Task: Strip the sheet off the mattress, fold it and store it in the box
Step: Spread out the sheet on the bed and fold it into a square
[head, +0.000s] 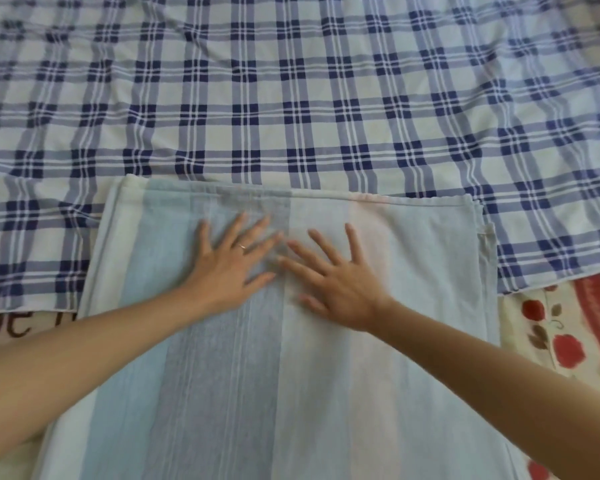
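A folded sheet [413, 306] with pale blue, grey, white and pink stripes lies flat in front of me, its far folded edge running across the middle of the view. My left hand [229, 268] presses flat on it with fingers spread, a ring on one finger. Right beside it, my right hand [333, 275] also lies flat with straight spread fingers, its fingertips almost meeting those of the left. Neither hand grips the cloth. No box is in view.
A blue-and-white checked cloth [291, 98] covers the bed beyond and beside the striped sheet. A cream fabric with red flowers [555, 327] shows at the right, and a cream fabric with dark lettering [14, 327] at the left.
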Action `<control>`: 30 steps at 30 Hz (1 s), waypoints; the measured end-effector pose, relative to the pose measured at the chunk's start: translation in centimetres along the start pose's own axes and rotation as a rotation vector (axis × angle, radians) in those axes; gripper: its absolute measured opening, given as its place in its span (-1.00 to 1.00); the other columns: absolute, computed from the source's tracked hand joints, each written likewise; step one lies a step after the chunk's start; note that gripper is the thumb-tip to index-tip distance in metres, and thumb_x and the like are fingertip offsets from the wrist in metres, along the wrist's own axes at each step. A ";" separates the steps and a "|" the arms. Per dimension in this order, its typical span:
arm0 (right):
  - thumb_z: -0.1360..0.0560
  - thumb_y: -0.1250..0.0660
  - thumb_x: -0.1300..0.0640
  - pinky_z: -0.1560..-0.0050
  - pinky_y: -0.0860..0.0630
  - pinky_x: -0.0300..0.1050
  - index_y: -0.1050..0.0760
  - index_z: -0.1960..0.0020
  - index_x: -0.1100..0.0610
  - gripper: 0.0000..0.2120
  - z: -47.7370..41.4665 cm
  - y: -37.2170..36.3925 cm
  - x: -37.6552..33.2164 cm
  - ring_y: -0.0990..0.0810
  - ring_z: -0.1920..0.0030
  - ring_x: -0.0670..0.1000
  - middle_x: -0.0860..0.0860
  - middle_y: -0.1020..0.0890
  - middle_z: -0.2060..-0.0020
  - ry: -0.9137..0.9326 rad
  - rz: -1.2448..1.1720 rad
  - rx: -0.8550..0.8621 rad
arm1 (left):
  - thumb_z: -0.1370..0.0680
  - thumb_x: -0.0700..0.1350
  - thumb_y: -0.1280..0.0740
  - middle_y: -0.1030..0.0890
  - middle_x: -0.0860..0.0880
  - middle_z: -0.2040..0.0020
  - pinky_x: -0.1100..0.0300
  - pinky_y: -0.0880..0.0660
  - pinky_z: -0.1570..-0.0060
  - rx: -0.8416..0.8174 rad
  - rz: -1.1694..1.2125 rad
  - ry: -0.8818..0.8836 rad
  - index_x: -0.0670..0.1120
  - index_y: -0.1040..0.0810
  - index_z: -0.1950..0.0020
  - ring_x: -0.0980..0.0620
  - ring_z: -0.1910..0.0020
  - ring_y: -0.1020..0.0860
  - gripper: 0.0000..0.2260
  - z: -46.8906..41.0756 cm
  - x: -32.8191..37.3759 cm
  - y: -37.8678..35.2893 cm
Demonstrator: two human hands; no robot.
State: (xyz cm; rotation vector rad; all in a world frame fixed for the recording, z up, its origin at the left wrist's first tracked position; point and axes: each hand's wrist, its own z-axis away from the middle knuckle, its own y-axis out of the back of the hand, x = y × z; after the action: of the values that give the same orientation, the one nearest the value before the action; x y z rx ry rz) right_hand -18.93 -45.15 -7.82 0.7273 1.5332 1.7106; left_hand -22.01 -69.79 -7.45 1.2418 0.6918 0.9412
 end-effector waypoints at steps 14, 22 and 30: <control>-0.54 -0.04 -0.10 -0.43 0.20 0.28 0.07 -0.55 -0.02 -0.37 9.0 -0.2 -2.6 0.01 -0.52 0.12 0.05 -0.08 -0.54 -0.372 -0.191 0.114 | -0.55 0.19 -0.01 -0.05 -0.06 -0.56 -0.40 0.03 -0.33 -0.007 0.119 0.214 -0.04 -0.08 -0.54 -0.14 -0.52 -0.05 -0.39 4.7 7.4 -1.1; -0.55 0.15 -0.26 -0.48 0.23 0.16 0.28 -0.54 -0.13 -0.36 24.4 -4.1 -4.1 0.23 -0.53 0.09 -0.08 0.21 -0.54 -0.879 -0.337 -0.159 | -0.54 0.12 0.05 -0.04 -0.07 -0.56 -0.31 0.16 -0.37 -0.134 0.203 0.733 -0.01 -0.02 -0.55 -0.11 -0.53 0.02 -0.42 26.4 11.8 -7.9; -0.49 -0.37 -0.01 0.06 -0.50 -0.02 -0.14 -0.43 0.20 -0.34 23.3 2.4 -5.1 -0.55 -0.14 0.21 0.11 -0.50 -0.20 -1.396 -0.841 -0.059 | -0.60 -0.05 -0.09 0.28 -0.13 -0.54 -0.25 0.30 -0.38 -0.288 0.364 1.098 0.01 0.24 -0.54 -0.21 -0.49 0.29 -0.36 24.3 15.3 -4.5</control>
State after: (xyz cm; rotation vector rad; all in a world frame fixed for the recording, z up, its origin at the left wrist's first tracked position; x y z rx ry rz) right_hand 2.32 -35.69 -2.01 0.7817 0.5693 0.3346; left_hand 6.95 -67.94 -5.85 0.5140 1.1252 1.9872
